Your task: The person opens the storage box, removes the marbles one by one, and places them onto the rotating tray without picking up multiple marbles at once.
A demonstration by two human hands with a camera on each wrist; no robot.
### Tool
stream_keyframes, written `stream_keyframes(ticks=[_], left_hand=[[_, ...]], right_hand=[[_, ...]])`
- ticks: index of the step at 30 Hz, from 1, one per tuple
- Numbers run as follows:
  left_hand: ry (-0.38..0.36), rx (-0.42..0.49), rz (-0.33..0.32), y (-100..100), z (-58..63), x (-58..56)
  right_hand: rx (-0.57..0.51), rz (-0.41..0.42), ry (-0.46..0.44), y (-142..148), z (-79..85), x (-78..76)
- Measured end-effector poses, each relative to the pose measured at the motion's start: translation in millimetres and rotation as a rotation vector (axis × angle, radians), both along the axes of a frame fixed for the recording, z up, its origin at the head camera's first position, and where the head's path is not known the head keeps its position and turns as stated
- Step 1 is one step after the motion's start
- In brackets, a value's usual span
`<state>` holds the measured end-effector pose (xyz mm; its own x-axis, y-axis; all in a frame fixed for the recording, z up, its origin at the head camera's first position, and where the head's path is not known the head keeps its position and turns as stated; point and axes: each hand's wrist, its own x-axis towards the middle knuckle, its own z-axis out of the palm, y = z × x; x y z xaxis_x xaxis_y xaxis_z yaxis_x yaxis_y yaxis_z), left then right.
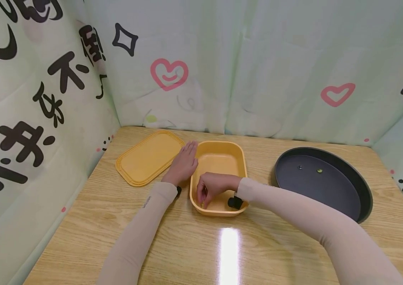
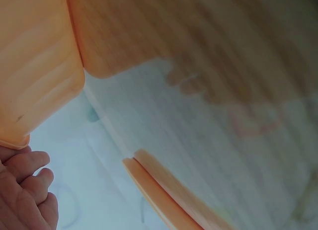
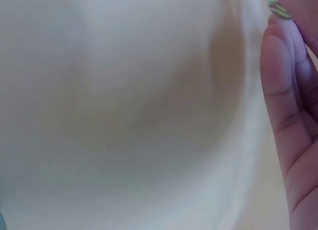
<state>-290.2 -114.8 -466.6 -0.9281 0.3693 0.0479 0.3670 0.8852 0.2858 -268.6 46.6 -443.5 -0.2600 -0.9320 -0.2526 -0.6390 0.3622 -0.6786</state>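
Note:
A yellow-orange plastic box (image 1: 219, 152) stands in the middle of the wooden table. My left hand (image 1: 183, 164) rests along its left rim, fingers stretched out; in the left wrist view those fingers (image 2: 35, 185) touch the box's edge. Inside the box, near its front left corner, my right hand (image 1: 215, 186) reaches down with bent fingers. Between thumb and fingertips it pinches a small green-streaked marble (image 3: 279, 9), seen only in part in the right wrist view.
Left of the box lies a flat yellow lid (image 1: 151, 158). To the right stands a round dark grey tray (image 1: 322, 194) holding a tiny yellow-green piece (image 1: 319, 171) and a small clear piece (image 1: 300, 167). A printed curtain (image 1: 276, 71) hangs behind the table (image 1: 172, 253).

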Motion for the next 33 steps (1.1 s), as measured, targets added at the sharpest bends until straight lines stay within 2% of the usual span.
stream_keyframes(ticks=[8,12,23,33], left_hand=[[-0.014,-0.006,0.001,2.5,-0.2,0.0],[-0.01,-0.009,0.005,3.4,-0.5,-0.3],[0.005,-0.019,0.001,3.4,-0.6,0.9],[-0.028,-0.011,0.0,1.1,4.7,2.7]], right_hand=[[-0.08,-0.048,-0.072,10.4,6.8,-6.5],[-0.124,-0.069,-0.073,15.6,15.9,-7.2],[-0.242,-0.157,-0.058,46.0,58.8,-8.3],[-0.368,-0.359,-0.031,109.5,98.1,-9.0]])
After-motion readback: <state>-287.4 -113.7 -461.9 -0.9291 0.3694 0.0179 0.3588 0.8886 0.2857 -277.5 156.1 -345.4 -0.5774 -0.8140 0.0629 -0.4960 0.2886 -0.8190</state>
